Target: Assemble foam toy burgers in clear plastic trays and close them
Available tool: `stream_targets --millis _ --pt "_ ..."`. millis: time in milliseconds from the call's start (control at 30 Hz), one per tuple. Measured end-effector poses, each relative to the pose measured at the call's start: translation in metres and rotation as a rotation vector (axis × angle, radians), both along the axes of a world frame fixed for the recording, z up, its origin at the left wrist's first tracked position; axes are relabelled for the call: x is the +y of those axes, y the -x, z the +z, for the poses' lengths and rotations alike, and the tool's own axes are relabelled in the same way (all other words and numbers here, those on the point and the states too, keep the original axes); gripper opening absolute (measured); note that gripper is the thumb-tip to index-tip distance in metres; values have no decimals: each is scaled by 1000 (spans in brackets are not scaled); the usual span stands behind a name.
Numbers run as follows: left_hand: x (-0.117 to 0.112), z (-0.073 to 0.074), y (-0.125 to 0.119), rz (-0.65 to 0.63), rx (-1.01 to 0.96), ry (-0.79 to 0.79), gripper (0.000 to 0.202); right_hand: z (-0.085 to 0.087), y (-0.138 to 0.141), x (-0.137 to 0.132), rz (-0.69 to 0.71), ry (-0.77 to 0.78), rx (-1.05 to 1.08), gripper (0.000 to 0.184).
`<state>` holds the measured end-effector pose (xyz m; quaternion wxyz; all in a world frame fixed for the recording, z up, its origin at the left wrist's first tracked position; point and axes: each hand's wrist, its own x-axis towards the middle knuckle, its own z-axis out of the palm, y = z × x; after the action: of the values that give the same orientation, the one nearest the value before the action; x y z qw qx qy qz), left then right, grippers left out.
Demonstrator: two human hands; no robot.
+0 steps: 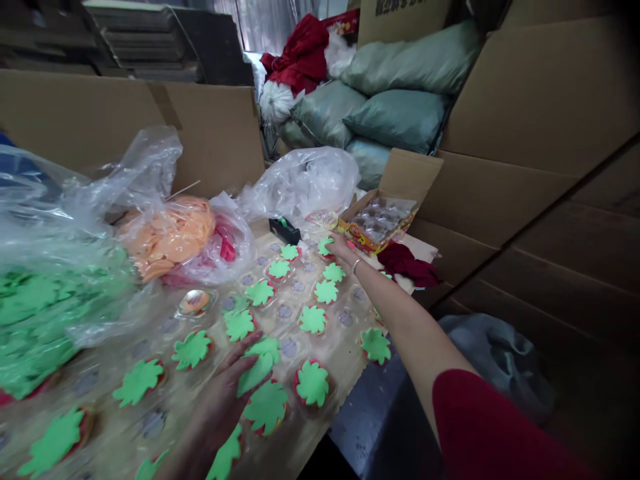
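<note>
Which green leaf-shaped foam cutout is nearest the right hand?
The green leaf-shaped foam cutout at the far end of the board, beside the small open cardboard box. The right hand reaches its edge; no other cutout lies at its fingertips.

Flat, bright green, jagged-edged leaf cutouts lie face-up in loose rows across the board, each on a red-rimmed round, with a few overlapping in a bunch near its front edge.

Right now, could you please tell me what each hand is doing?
Left hand: open, fingers flat on a green leaf cutout.
Right hand: at a far leaf cutout; grip cannot be told.
</note>
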<state>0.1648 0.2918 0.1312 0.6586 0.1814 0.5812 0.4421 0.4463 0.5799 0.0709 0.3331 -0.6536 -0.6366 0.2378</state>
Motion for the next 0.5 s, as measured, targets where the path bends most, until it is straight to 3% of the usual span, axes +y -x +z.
stream_targets --millis 67,167,367,433,500 --pt "1 -2 4 5 -3 -1 42 -5 5 0 -17 56 -77 19" --pt "3 -5 7 2 -11 10 44 -6 9 -3 -53 86 -183 11" --pt "2 -6 2 14 -70 -55 58 12 26 -32 -73 -51 -294 28" --pt "2 -6 0 17 -95 -119 61 18 43 -52 28 -80 -263 23" --pt "3 -7 -2 15 -113 -162 63 24 64 -80 302 -50 -138 15"
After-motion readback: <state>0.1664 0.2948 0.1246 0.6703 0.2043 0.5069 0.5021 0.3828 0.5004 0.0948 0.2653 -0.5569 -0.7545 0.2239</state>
